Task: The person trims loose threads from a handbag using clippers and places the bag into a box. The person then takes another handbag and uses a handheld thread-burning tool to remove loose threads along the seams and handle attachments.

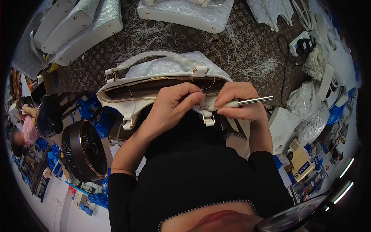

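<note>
In the head view a white handbag [135,83] with a silvery geometric pattern lies in front of me, its zipped mouth facing me. One handle [154,54] arches over its far side. Strap tabs with gold-coloured buckles hang on the near side, one buckle tab [209,120] just below my right hand. My left hand [172,104] is closed in a pinch at the near rim, with thin thread [210,83] by its fingertips. My right hand [241,101] grips a slim tool with a pale handle and metal shaft [257,100]; its working tip is hard to make out.
Finished-looking bags [85,23] stand at the far left, and another bag [185,13] lies at the back. Thread scraps [259,69] litter the patterned tabletop [85,75]. A power strip [299,42] sits right. A black fan [83,150] stands left; a person [29,129] sits beyond it.
</note>
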`<action>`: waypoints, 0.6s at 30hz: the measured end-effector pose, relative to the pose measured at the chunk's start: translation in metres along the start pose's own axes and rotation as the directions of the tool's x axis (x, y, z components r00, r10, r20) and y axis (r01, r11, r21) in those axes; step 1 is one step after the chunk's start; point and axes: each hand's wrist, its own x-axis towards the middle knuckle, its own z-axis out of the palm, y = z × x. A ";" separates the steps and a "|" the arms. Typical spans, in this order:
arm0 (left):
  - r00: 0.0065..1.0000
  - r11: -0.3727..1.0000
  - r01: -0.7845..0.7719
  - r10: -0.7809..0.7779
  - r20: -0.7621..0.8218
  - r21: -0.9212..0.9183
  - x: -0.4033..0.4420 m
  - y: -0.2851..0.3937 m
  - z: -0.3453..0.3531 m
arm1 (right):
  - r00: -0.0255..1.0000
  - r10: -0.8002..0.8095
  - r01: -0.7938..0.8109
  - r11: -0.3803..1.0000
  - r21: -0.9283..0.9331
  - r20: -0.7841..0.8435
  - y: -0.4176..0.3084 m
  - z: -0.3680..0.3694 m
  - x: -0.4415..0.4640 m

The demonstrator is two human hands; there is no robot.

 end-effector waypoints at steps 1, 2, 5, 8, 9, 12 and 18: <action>1.000 1.000 0.003 -0.003 0.000 -0.010 0.000 0.000 0.000 | 1.000 0.000 0.000 1.000 0.001 -0.001 0.000 0.000 0.000; 1.000 1.000 0.006 -0.006 0.000 -0.020 0.000 0.000 0.000 | 1.000 -0.001 0.001 1.000 0.001 -0.002 0.000 0.000 0.000; 1.000 0.999 0.010 -0.010 -0.008 -0.037 0.000 -0.001 0.001 | 1.000 -0.006 0.006 1.000 -0.016 0.001 0.000 0.000 0.000; 0.999 0.998 0.006 -0.008 -0.036 -0.056 -0.001 -0.002 0.002 | 0.999 -0.044 0.044 0.999 -0.017 -0.013 0.002 0.000 0.000; 0.999 0.999 0.005 -0.006 -0.035 -0.054 -0.002 -0.003 0.001 | 0.999 -0.037 0.038 0.999 0.027 -0.037 0.002 -0.001 0.000; 0.991 0.977 -0.074 0.050 -0.125 -0.199 -0.015 -0.004 -0.006 | 0.990 -0.036 0.059 0.984 0.170 -0.136 0.012 -0.002 -0.006; 0.892 0.958 -0.067 -0.067 0.447 0.278 -0.041 0.007 -0.034 | 0.970 -0.087 0.163 0.927 0.338 -0.228 0.026 -0.001 -0.010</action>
